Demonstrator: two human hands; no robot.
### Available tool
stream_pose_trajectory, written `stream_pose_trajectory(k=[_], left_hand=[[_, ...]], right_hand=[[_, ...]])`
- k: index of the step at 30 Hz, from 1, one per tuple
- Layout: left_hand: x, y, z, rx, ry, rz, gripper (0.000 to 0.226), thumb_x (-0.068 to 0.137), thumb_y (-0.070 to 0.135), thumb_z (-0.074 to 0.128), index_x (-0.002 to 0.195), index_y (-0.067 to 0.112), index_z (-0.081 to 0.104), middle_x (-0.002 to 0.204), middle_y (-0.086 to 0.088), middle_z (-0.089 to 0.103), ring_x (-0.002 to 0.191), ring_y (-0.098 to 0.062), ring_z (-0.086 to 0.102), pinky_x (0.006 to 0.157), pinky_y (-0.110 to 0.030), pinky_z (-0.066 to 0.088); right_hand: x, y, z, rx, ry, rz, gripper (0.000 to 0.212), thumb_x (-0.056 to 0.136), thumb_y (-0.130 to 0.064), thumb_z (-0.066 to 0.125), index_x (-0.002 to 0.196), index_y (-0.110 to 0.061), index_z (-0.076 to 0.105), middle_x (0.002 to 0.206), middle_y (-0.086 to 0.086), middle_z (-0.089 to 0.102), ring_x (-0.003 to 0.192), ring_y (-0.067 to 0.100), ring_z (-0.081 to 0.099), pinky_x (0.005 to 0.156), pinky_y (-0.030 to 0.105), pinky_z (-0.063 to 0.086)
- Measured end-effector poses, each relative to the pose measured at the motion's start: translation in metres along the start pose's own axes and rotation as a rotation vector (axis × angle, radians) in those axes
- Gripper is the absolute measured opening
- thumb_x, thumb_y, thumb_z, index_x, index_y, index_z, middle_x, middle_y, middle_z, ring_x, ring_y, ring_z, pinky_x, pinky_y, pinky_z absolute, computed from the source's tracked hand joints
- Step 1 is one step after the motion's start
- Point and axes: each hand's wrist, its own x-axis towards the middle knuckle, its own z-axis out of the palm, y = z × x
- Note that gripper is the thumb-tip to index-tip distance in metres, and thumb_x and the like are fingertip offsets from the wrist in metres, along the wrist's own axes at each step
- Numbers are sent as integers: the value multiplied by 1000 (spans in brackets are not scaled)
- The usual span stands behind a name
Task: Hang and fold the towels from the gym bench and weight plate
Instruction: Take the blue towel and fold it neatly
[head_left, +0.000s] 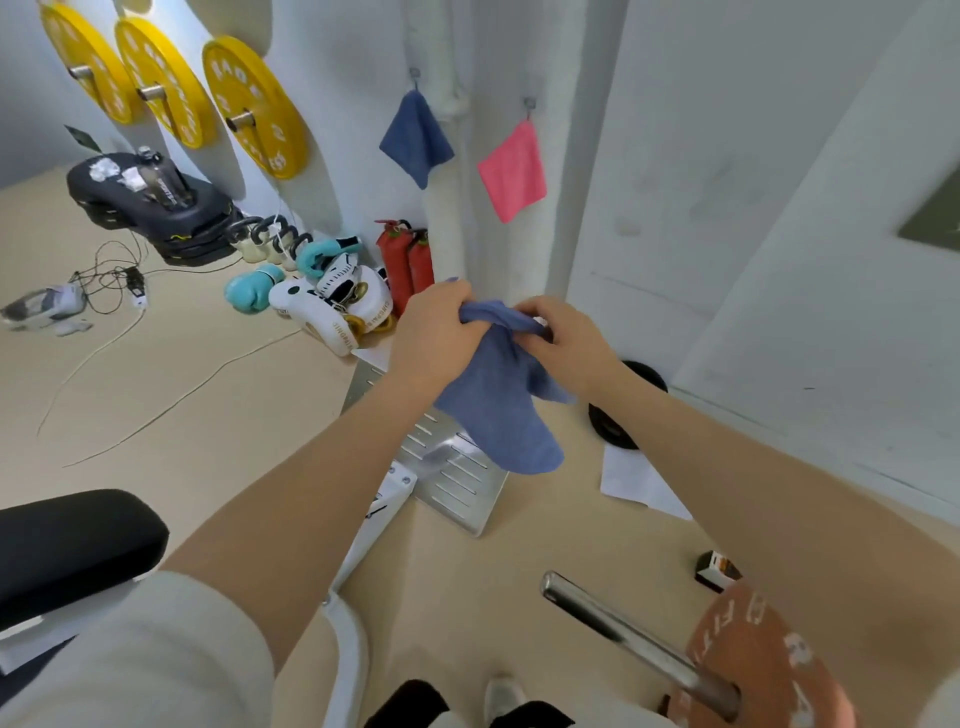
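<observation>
Both hands, left hand (434, 325) and right hand (563, 332), pinch the blue towel (493, 400) in the air before the wall; find one corner first, then hang it.

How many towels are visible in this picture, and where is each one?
3. A blue towel hangs on a wall hook, a pink towel hangs on the next hook, and another blue towel is held by the left hand and right hand. Others may be out of view.
</observation>
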Motion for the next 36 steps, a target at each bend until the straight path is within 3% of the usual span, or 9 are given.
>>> stream_pose_trajectory(k=[4, 8, 11, 15, 23, 25, 28, 33, 36], left_hand=[[18, -12, 9, 151, -57, 6, 38, 82, 26, 49, 53, 22, 23, 56, 4, 26, 67, -24, 40, 57, -30, 27], [44, -35, 20, 346, -203, 26, 30, 86, 37, 52, 62, 22, 43, 70, 3, 48, 105, -25, 37, 81, -37, 21], [68, -58, 22, 324, -316, 32, 38, 88, 42, 48, 57, 22, 40, 68, 1, 49, 93, -24, 42, 76, -34, 29], [98, -74, 15, -297, -598, -135, 31, 91, 24, 57, 61, 23, 49, 60, 2, 46, 62, -19, 46, 58, -23, 42], [156, -56, 15, -1013, -619, -324, 20, 94, 14, 48, 108, 10, 62, 93, -3, 69, 88, -12, 66, 66, -22, 50], [163, -49, 23, -901, -595, -279, 25, 93, 9, 45, 115, 4, 57, 106, -13, 63, 101, -19, 61, 80, -30, 49], [162, -41, 35, -669, -577, -62, 19, 77, 2, 38, 82, 4, 55, 73, -7, 54, 66, 0, 57, 66, -22, 48], [153, -54, 46, -356, -701, 205, 62, 75, 19, 65, 131, 14, 38, 102, -2, 51, 89, -8, 53, 76, -9, 39], [160, -54, 48, -122, -665, 262, 29, 80, 19, 66, 103, 5, 56, 74, -4, 52, 77, -20, 52, 59, -16, 33]], right_hand=[[11, 17, -7, -13, 118, 50, 27, 92, -3, 36, 101, -3, 61, 97, 15, 66, 91, 28, 59, 84, 37, 47], [27, 31, -9, 5, 150, 110, 27, 95, -6, 35, 100, -8, 61, 88, 2, 61, 82, 18, 53, 71, 15, 41], [45, 41, -18, 63, 248, 209, 27, 94, -7, 35, 100, -9, 62, 90, 0, 61, 84, 14, 53, 70, 12, 40], [68, 48, -24, 131, 230, 258, 25, 95, -10, 37, 95, -16, 61, 89, -3, 61, 84, 11, 54, 73, 19, 42], [111, 44, -10, 130, 92, 411, 34, 96, -27, 41, 85, -2, 61, 79, 8, 60, 73, 20, 52, 69, 29, 43], [120, 39, -5, -2, 74, 392, 33, 93, -25, 45, 75, 1, 55, 71, 10, 52, 69, 20, 46, 66, 31, 40], [132, 30, -4, -64, 136, 303, 32, 86, -19, 53, 69, 7, 48, 68, 14, 41, 65, 17, 38, 62, 32, 36], [141, 22, -11, -7, 78, 296, 31, 82, -24, 63, 62, -5, 49, 59, 6, 39, 55, 10, 33, 55, 21, 31], [146, 21, -7, -44, 122, 308, 27, 82, -26, 65, 64, -11, 52, 61, 0, 47, 58, 10, 40, 57, 21, 34]])
